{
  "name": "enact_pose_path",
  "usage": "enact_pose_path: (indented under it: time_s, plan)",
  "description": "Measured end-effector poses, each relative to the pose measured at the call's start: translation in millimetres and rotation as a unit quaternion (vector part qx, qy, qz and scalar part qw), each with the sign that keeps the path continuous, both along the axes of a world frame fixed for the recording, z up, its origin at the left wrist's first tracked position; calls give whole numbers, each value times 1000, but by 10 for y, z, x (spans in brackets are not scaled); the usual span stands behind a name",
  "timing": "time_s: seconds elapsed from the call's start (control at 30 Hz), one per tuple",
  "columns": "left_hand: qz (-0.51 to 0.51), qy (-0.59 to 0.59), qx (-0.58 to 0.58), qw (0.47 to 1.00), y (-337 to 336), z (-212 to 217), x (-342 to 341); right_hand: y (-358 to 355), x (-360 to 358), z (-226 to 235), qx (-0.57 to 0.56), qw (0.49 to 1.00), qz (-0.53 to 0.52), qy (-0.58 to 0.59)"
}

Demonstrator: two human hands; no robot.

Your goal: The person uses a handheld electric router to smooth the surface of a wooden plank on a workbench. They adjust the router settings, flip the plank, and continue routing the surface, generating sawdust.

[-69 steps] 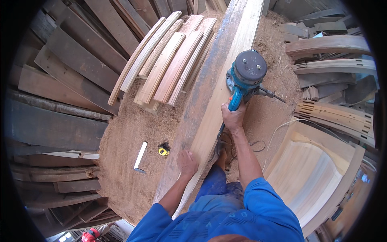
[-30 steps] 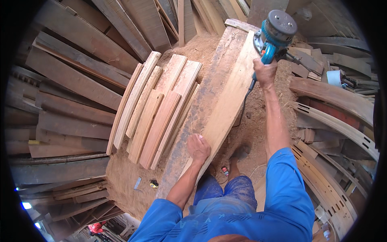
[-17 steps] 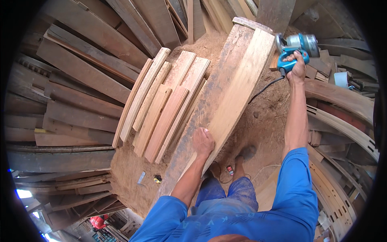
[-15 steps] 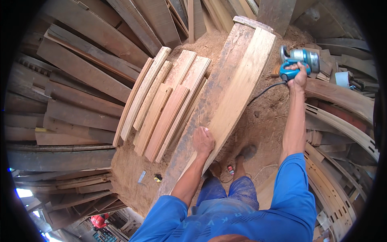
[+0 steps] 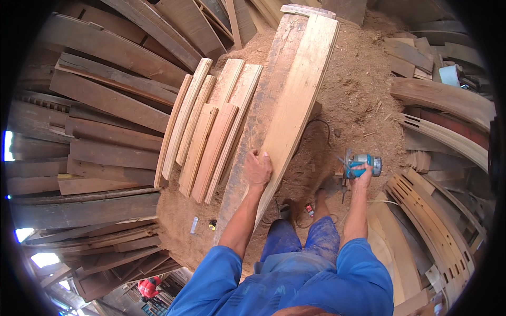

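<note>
Both fingers (image 5: 365,171) wrap router (image 5: 361,164) handle.

plank (image 5: 295,100) lying centre, running toward 12 o'clock | short boards (image 5: 208,137) lying at its 9 | power tool (image 5: 361,164) sitting at its 3 on floor (image 5: 358,95)

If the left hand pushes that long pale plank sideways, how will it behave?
The pale plank looks thick and long, so probably stiff and heavy. It lies on a wider weathered board dusted with sawdust, so it may slide rather than tip. The left hand presses its near end, so it would likely pivot.
</note>
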State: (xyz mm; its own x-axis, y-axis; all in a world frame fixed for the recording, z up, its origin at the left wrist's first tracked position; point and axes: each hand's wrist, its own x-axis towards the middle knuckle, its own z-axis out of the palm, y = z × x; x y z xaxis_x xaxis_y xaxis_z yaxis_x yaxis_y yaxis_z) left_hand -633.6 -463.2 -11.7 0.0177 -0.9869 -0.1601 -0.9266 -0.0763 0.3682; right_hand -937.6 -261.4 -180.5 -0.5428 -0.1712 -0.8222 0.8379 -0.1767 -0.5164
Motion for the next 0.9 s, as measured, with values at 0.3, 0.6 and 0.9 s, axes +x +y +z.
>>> enact_pose_path:
  time_s: [0.3,0.6,0.9]
  plan:
    - [-218,-107,-55,969,394,221,-89,792,272,286,35,996,-22,-82]
    - [-219,-61,101,969,276,397,11,983,176,638,22,997,65,-35]
    - [-255,180,101,945,-182,750,574,598,291,922,12,993,119,1]
